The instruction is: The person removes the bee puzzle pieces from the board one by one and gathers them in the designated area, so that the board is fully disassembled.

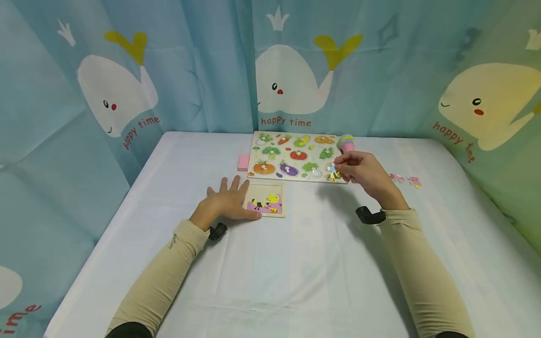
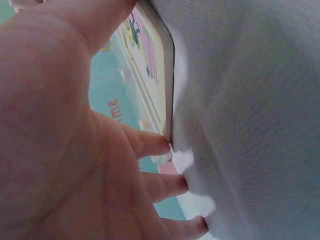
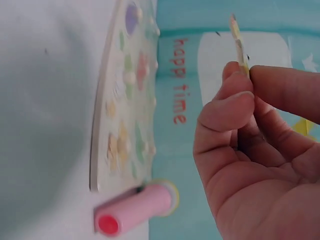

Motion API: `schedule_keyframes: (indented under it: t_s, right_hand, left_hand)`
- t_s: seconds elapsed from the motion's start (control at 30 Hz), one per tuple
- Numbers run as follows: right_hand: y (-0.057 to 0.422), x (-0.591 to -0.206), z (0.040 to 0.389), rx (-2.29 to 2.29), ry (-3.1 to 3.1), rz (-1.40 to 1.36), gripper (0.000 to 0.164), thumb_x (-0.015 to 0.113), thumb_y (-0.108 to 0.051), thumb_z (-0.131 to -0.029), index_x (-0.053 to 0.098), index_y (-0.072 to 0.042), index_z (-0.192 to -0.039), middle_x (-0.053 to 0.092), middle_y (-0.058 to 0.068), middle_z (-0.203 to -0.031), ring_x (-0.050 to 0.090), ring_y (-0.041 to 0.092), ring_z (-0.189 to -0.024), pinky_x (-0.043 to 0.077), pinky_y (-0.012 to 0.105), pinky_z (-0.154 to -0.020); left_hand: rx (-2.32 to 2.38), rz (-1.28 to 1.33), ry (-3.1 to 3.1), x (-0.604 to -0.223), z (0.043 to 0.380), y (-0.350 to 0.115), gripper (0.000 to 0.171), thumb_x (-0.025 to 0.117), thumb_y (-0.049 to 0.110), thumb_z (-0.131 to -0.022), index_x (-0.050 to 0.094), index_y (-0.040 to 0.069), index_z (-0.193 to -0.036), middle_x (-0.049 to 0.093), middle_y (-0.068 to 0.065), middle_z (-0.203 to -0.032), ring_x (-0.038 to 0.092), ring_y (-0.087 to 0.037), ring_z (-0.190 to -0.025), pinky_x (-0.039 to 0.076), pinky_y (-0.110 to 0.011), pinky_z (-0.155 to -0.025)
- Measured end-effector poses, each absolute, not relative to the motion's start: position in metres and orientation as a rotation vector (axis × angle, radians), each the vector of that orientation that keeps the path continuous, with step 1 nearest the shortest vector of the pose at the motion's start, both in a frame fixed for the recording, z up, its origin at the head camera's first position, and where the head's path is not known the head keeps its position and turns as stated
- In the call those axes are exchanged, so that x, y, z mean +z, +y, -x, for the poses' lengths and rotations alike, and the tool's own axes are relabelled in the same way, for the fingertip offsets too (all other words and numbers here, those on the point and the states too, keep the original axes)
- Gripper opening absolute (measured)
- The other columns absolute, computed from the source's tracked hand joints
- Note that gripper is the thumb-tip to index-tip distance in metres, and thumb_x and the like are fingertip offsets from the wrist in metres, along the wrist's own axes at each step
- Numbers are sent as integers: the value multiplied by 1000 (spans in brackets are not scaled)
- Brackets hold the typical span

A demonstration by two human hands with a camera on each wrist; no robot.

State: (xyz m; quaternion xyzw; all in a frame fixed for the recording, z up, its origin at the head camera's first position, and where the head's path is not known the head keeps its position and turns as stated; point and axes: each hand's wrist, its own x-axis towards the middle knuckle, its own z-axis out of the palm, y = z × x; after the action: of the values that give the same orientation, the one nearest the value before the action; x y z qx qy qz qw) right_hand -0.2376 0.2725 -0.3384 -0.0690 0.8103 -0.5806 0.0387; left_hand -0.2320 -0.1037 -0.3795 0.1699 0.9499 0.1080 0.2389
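A small square wooden puzzle tray (image 1: pixel 258 191) lies on the table, with colourful pieces (image 1: pixel 270 204) along the lower part of its picture. My left hand (image 1: pixel 224 203) rests at its left side with fingers spread and thumb along the near edge. In the left wrist view, fingertips (image 2: pixel 160 144) touch by the tray's corner and on the cloth. Held up over the right end of a vegetable peg board (image 1: pixel 284 158), a thin puzzle piece (image 3: pixel 239 42) is pinched between the thumb and forefinger of my right hand (image 1: pixel 368 177). The piece shows light blue and yellow.
Two loose pink puzzle pieces (image 1: pixel 414 181) lie on the white tablecloth to the right of my right hand. A pink toy microphone (image 1: pixel 347 144) stands beside the peg board's right end, and a pink block (image 1: pixel 243 162) at its left. Whale-print curtains (image 1: pixel 211 70) enclose the table.
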Motion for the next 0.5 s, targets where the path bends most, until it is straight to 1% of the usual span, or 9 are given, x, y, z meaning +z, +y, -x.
schedule_keyframes:
  t_s: [0.07,0.17,0.33,0.4,0.5]
  right_hand:
    - [279,-337,238,-1791,2480,196,27,66,-5,-105,60,16,-121,64,0,-83,54,13,-70,47,26,-62]
    - [289,-334,237,-1791,2489,164,26,65,-3,-104,60,16,-122,63,2,-82,56,15,-70,51,28,-67]
    - [306,-330,235,-1693,2593,73,29,65,-9,-106,63,10,-127,62,3,-81,57,17,-74,51,26,-77]
    - [312,-328,233,-1663,2634,39,30,66,-13,-106,65,8,-128,63,2,-81,57,16,-75,50,26,-76]
    - [321,-325,231,-1689,2653,9,27,66,-13,-107,66,7,-125,64,0,-81,57,15,-74,50,27,-75]
  left_hand:
    - [295,-466,2602,-379,232,-103,119,64,73,-93,3,10,-173,-7,-20,-178,-10,-52,-159,1,-83,-115]
    - [288,-476,2604,-378,233,-103,118,63,73,-94,3,9,-173,-7,-21,-178,-9,-52,-159,2,-83,-115]
    - [266,-480,2605,-376,231,-104,117,62,73,-94,4,10,-173,-7,-20,-178,-8,-53,-159,4,-83,-115]
    - [264,-478,2605,-376,231,-103,117,62,74,-94,4,10,-173,-7,-20,-178,-7,-53,-159,4,-83,-115]
    - [262,-476,2607,-376,231,-103,117,62,74,-94,5,10,-173,-6,-20,-178,-7,-53,-160,5,-83,-115]
